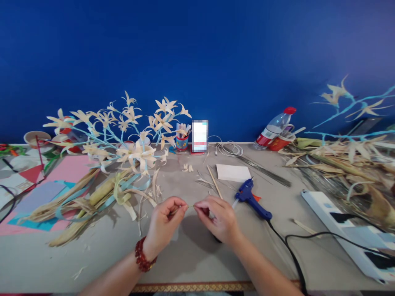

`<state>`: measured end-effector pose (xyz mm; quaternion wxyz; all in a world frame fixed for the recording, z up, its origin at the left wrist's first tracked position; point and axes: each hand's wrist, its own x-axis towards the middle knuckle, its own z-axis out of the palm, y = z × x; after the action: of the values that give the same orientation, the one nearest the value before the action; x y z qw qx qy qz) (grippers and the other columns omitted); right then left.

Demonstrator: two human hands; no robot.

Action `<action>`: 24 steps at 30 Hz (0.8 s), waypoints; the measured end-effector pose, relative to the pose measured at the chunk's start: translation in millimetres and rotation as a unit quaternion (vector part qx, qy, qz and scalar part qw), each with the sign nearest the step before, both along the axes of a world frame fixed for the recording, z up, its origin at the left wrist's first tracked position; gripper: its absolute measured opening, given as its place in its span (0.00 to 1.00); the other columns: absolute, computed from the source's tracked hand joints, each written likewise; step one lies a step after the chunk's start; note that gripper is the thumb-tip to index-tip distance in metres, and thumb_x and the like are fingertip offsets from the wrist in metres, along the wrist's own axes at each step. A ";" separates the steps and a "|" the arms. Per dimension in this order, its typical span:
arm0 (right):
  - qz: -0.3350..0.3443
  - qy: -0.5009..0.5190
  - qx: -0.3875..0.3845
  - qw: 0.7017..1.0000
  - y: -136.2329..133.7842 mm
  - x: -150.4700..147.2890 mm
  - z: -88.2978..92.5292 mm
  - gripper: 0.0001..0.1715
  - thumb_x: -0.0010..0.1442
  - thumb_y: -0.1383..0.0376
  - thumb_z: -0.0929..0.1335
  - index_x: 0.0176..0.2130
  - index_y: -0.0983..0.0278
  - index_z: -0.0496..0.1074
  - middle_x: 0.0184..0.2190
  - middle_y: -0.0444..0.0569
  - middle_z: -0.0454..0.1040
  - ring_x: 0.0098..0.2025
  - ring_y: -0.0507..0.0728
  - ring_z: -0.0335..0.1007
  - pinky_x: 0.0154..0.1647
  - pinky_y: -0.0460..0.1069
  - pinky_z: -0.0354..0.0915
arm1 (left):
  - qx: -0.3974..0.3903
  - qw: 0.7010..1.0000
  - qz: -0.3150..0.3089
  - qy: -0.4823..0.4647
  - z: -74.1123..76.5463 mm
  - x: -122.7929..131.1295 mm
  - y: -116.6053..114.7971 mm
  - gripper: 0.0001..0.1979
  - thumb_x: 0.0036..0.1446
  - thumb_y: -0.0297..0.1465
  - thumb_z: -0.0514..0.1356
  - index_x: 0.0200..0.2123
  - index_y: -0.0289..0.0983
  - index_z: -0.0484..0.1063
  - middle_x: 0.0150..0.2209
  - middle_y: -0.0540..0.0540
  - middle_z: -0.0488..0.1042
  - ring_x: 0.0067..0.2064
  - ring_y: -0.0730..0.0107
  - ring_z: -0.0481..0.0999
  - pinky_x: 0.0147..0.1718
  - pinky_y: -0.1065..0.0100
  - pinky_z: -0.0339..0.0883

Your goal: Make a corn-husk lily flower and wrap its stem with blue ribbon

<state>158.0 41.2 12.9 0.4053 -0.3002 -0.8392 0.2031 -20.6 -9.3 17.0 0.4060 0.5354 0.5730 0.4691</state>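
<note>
My left hand (165,222), with a red bead bracelet on its wrist, and my right hand (217,218) meet above the grey table (191,250). Both pinch the ends of a thin pale strip (191,206) stretched between their fingertips. Something dark shows under my right palm; I cannot make it out. A blue glue gun (251,199) lies just right of my right hand. A thin wooden stick (214,181) lies beyond my fingers.
Pale handmade flowers on light-blue stems (129,135) and dried husks (92,197) fill the left. A white card (233,172), thin wires (265,168), a bottle (274,129), a phone (199,136), a power strip (342,230) and a husk pile (345,160) lie around.
</note>
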 end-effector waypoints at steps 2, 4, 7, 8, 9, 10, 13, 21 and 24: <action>0.005 0.006 -0.009 1.000 0.0 0.0 -0.1 0.05 0.59 0.71 0.66 0.35 0.62 0.69 0.24 0.43 0.69 0.25 0.51 0.64 0.27 0.45 0.58 | 0.004 1.000 0.000 0.003 -1.4 -0.1 -1.1 0.10 0.59 0.36 0.57 0.30 0.35 0.69 0.19 0.56 0.58 0.22 0.78 0.54 0.21 0.74 0.48; 0.012 0.010 -0.018 1.000 0.0 0.3 0.4 0.04 0.59 0.71 0.66 0.34 0.62 0.69 0.23 0.43 0.67 0.25 0.51 0.63 0.27 0.45 0.58 | 0.004 1.000 0.000 0.000 -1.4 0.9 -2.1 0.10 0.59 0.35 0.56 0.30 0.35 0.68 0.19 0.56 0.58 0.22 0.77 0.54 0.21 0.74 0.48; 0.014 -0.003 -0.031 0.999 -0.3 1.0 2.9 0.05 0.58 0.68 0.67 0.38 0.62 0.69 0.25 0.44 0.67 0.27 0.52 0.63 0.29 0.46 0.59 | 0.002 1.000 -0.012 -0.003 0.9 3.9 -3.3 0.10 0.59 0.35 0.56 0.29 0.35 0.68 0.19 0.56 0.58 0.22 0.77 0.54 0.21 0.74 0.47; 0.017 -0.012 -0.035 0.999 -0.4 1.1 4.1 0.09 0.58 0.67 0.67 0.41 0.63 0.69 0.27 0.45 0.67 0.28 0.53 0.64 0.30 0.47 0.60 | 0.001 1.000 -0.019 -0.001 1.8 5.0 -3.5 0.10 0.59 0.35 0.56 0.29 0.35 0.68 0.19 0.56 0.57 0.22 0.77 0.53 0.21 0.74 0.47; 0.023 -0.020 -0.037 0.999 -0.5 1.2 5.3 0.12 0.57 0.66 0.67 0.43 0.63 0.69 0.28 0.46 0.68 0.30 0.54 0.64 0.30 0.47 0.60 | -0.001 1.000 -0.025 -0.001 2.6 5.9 -3.5 0.09 0.59 0.34 0.56 0.29 0.35 0.68 0.19 0.56 0.57 0.22 0.77 0.53 0.21 0.74 0.47; 0.033 -0.026 -0.038 0.998 -0.6 1.0 6.3 0.14 0.57 0.66 0.67 0.45 0.63 0.69 0.29 0.47 0.68 0.30 0.54 0.64 0.30 0.47 0.60 | -0.003 1.000 -0.030 -0.002 3.2 6.7 -3.5 0.10 0.59 0.34 0.56 0.29 0.35 0.68 0.19 0.56 0.57 0.22 0.77 0.53 0.21 0.74 0.48; 0.052 -0.029 -0.031 0.998 -0.6 -0.4 7.2 0.08 0.58 0.67 0.65 0.40 0.63 0.70 0.27 0.46 0.69 0.28 0.53 0.63 0.28 0.46 0.57 | -0.006 0.999 -0.032 -0.002 3.3 7.5 -3.1 0.10 0.59 0.35 0.56 0.29 0.35 0.69 0.19 0.56 0.57 0.22 0.77 0.54 0.21 0.74 0.48; 0.013 -0.017 -0.037 0.999 2.6 1.8 3.0 0.04 0.53 0.70 0.66 0.32 0.63 0.70 0.20 0.39 0.61 0.21 0.49 0.56 0.24 0.44 0.52 | -0.013 1.000 -0.018 -0.015 6.2 5.7 -3.4 0.11 0.58 0.35 0.57 0.27 0.35 0.68 0.18 0.56 0.56 0.21 0.78 0.52 0.20 0.74 0.46; 0.038 -0.013 -0.085 0.996 4.5 3.8 3.1 0.07 0.55 0.68 0.68 0.37 0.62 0.71 0.22 0.40 0.62 0.22 0.50 0.58 0.25 0.44 0.54 | -0.032 0.998 -0.009 -0.055 5.6 4.8 -1.3 0.10 0.57 0.36 0.58 0.28 0.35 0.69 0.20 0.55 0.61 0.22 0.78 0.55 0.21 0.75 0.49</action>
<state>161.8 45.8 16.0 0.3596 -0.3037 -0.8350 0.2850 -15.9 -10.6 22.7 0.4581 0.5008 0.5594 0.4759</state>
